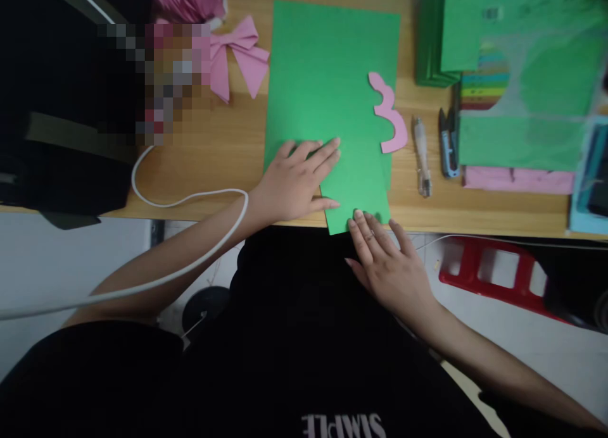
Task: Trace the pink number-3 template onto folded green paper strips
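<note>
A large green sheet [327, 64] lies on the wooden table, with a smaller green piece [356, 178] over its lower part. The smaller piece sticks out past the table's front edge. My left hand [294, 181] rests flat on the green, fingers spread, its thumb on the smaller piece. With fingers stretched out, my right hand [392, 254] touches the near edge of that piece at the fingertips. A pink wavy cut-out [399, 128], shaped like a 3, lies across the right side of the large sheet.
Right of the sheet lie a clear pen [420, 153] and blue-handled thread snips [447, 143]. Stacked green packs [522, 140] stand at the right. A pink bow [242, 52] and a black bag [61, 109] are on the left. A white cable [204, 261] crosses above my left forearm.
</note>
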Motion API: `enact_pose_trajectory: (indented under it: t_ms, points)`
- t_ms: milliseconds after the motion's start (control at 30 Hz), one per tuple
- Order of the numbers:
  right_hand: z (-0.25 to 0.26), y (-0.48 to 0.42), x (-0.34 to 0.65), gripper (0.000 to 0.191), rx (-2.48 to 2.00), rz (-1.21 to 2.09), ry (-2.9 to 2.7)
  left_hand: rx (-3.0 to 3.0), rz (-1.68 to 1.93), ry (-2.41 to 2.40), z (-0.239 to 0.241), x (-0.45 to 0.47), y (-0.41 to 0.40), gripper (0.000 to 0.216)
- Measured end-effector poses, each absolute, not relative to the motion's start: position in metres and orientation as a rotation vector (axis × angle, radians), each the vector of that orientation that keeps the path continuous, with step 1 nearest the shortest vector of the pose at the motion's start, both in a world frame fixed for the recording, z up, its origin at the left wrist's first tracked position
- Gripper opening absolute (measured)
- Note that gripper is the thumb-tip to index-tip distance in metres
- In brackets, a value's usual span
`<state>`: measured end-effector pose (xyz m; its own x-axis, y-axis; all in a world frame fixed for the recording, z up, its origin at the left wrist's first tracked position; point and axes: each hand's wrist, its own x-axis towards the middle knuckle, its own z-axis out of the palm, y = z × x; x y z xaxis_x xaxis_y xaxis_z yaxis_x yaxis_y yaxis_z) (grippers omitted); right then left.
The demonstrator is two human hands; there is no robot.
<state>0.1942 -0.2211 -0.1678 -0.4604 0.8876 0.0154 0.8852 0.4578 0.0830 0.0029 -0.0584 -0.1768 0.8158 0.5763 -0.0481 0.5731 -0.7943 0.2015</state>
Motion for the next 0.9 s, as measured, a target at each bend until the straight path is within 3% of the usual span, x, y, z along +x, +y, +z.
enact_pose_trajectory:
  t_ms: [267, 700, 900]
  points:
    - [-0.170, -0.231, 0.194, 0.078, 1.628, 0.169, 2.641, 2.796, 0.022, 0.885, -0.172, 0.003, -0.059, 0.068]
    - [-0.172, -0.235, 0.195, 0.078, 1.669, 0.109, 2.698, 2.837, 0.021, 0.853, -0.175, 0.003, -0.056, 0.070]
    - [-0.177, -0.216, 0.195, 0.074, 1.888, 0.321, 2.884, 2.626, 0.146, 0.890, -0.177, 0.003, -0.059, 0.069]
